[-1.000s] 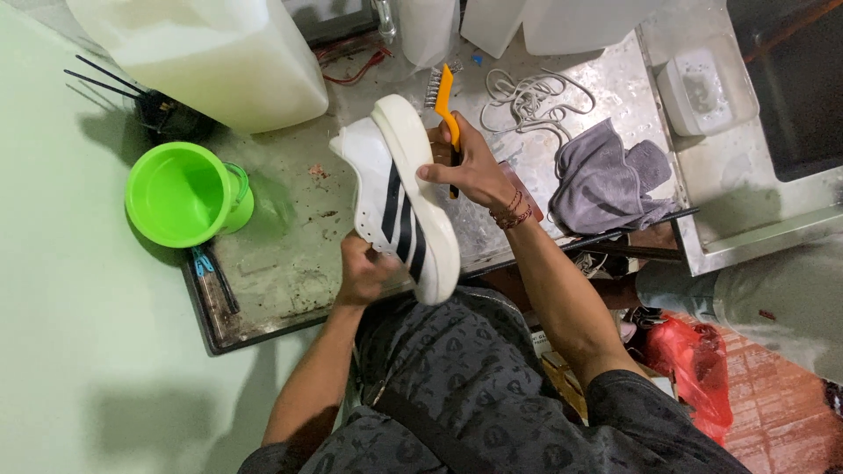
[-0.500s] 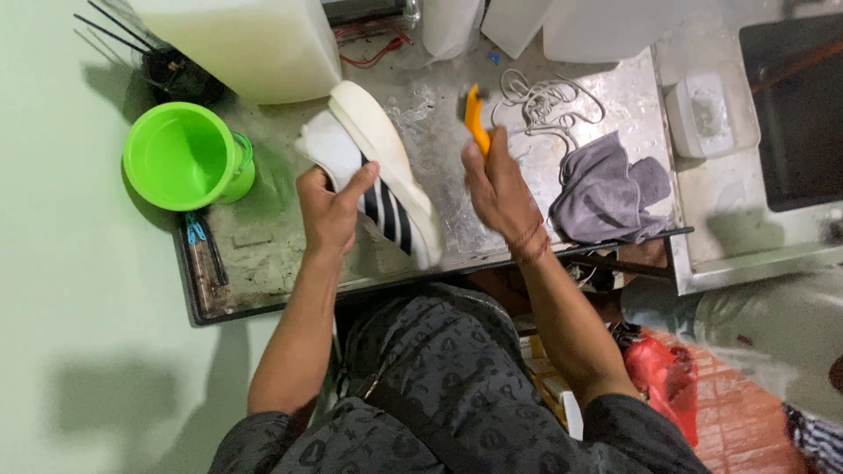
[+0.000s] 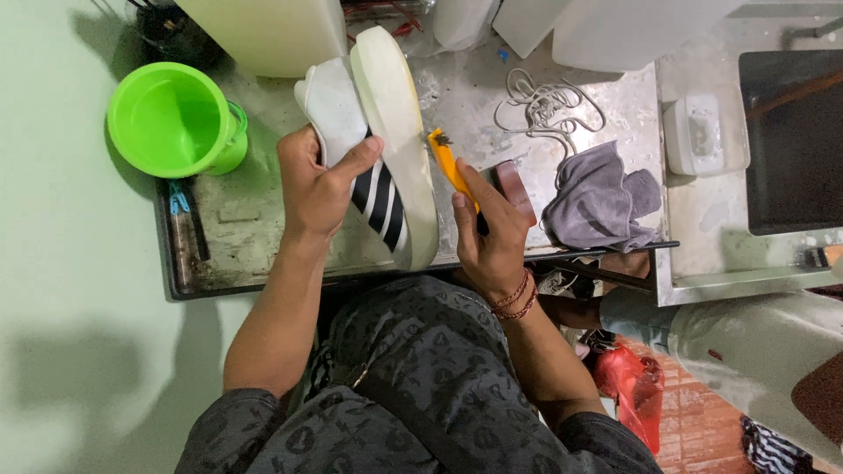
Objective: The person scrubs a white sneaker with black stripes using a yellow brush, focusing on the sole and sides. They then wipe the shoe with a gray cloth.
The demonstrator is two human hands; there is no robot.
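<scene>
Gripping a white striped sneaker (image 3: 373,149) in left hand (image 3: 318,180), right hand (image 3: 492,233) fingers wrapped round orange brush (image 3: 450,165)

Scene is evenly and brightly lit from overhead, colours slightly washed out; soft dark shadows are thrown leftward onto the pale green floor (image 3: 61,290) beside the green bucket (image 3: 171,118) and below the arm. Dull glare is seen on the wet metal table (image 3: 263,219). Focus is sharp centrally, with mild wide-angle stretching noted at the edges.
</scene>
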